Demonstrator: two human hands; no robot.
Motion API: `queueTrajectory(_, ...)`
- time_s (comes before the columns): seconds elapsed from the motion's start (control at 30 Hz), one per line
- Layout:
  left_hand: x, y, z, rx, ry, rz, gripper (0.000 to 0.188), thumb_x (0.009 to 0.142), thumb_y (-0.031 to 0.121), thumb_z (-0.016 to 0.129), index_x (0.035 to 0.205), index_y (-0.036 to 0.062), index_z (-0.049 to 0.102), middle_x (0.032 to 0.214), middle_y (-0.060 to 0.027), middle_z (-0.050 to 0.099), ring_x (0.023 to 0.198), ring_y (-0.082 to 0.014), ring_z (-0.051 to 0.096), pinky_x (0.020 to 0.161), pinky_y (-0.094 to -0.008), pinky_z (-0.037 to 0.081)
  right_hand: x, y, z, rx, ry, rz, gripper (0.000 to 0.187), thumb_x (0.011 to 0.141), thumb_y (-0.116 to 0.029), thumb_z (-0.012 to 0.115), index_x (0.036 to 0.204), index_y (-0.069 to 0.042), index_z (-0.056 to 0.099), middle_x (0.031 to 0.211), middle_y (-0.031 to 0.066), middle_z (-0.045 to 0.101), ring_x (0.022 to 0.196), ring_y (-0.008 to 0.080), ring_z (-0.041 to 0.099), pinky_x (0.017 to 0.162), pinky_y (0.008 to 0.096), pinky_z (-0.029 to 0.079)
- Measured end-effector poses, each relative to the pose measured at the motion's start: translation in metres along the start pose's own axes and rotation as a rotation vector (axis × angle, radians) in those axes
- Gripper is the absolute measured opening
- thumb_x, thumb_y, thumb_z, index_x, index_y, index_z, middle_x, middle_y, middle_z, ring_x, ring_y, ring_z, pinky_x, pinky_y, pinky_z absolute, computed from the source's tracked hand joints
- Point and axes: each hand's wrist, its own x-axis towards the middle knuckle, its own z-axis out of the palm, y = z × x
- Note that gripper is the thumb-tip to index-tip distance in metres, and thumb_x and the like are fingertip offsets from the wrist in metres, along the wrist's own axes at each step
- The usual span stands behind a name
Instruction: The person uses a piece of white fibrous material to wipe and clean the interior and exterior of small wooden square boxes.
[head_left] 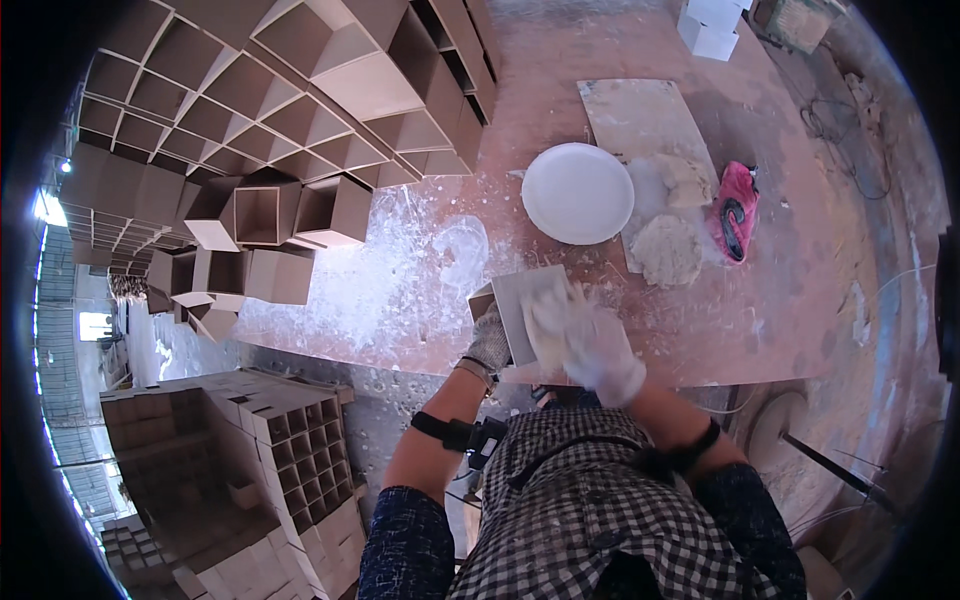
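Hands: the gloved left hand grips the box at its left side; the gloved right hand is over its right part, too blurred to tell whether open or closed.
Box: at the table's near edge, before the person, open end facing left, pale panel up.
Long axis: cannot be told under the right hand; the panel's left edge runs near to far, leaning left at its far end.
Tabletop: reddish, white-smeared left of the box.
Far right of box: round white plate, pale board, crumpled pale lump, pink-and-black item.
Left: loose open boxes, taller stack beyond.
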Motion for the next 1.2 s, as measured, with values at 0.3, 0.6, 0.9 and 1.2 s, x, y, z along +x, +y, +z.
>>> queueTrajectory(0.3, -0.005, 0.01, -0.012, 0.021, -0.246, 0.175, 0.038, 0.098, 0.022, 0.045, 0.133, 0.0078, 0.045, 0.129, -0.009, 0.054, 0.115, -0.0222, 0.055, 0.098, -0.0337, 0.044, -0.064, -0.035, -0.035, 0.367, 0.184, 0.105, 0.033, 0.07, -0.009, 0.069, 0.1, -0.006, 0.056, 0.089, 0.0101, 0.061, 0.09, 0.0332, 0.062, 0.083, 0.0387, 0.052)
queueTrajectory(0.6, -0.071, 0.113, 0.012, 0.23, -0.169, 0.086, 0.039, 0.099, 0.023, 0.042, 0.135, 0.0092, 0.044, 0.132, -0.0095, 0.053, 0.117, -0.0234, 0.054, 0.1, -0.0348, 0.043, 0.008, -0.005, -0.01, 0.251, -0.02, 0.05, 0.046, 0.073, -0.007, 0.063, 0.119, -0.009, 0.056, 0.124, 0.0119, 0.058, 0.123, 0.0332, 0.051, 0.099, 0.0395, 0.044)
queueTrajectory(0.9, -0.021, 0.025, -0.008, -0.515, 0.02, -0.095, 0.041, 0.1, 0.029, 0.04, 0.134, 0.0078, 0.044, 0.128, -0.0109, 0.053, 0.111, -0.0239, 0.057, 0.095, -0.0365, 0.049, -0.001, -0.012, 0.015, 0.206, -0.045, 0.016, 0.039, 0.078, -0.009, 0.06, 0.117, -0.014, 0.059, 0.114, 0.0086, 0.063, 0.117, 0.0293, 0.055, 0.095, 0.0366, 0.047)
queueTrajectory(1.2, -0.022, 0.052, 0.011, -0.706, 0.172, -0.218, 0.039, 0.1, 0.028, 0.04, 0.133, 0.0081, 0.045, 0.126, -0.0103, 0.054, 0.111, -0.0235, 0.057, 0.094, -0.0364, 0.049, 0.043, -0.012, -0.036, 0.201, 0.216, -0.029, 0.038, 0.081, -0.014, 0.06, 0.119, -0.01, 0.057, 0.111, 0.0119, 0.06, 0.102, 0.0309, 0.06, 0.086, 0.0407, 0.049)
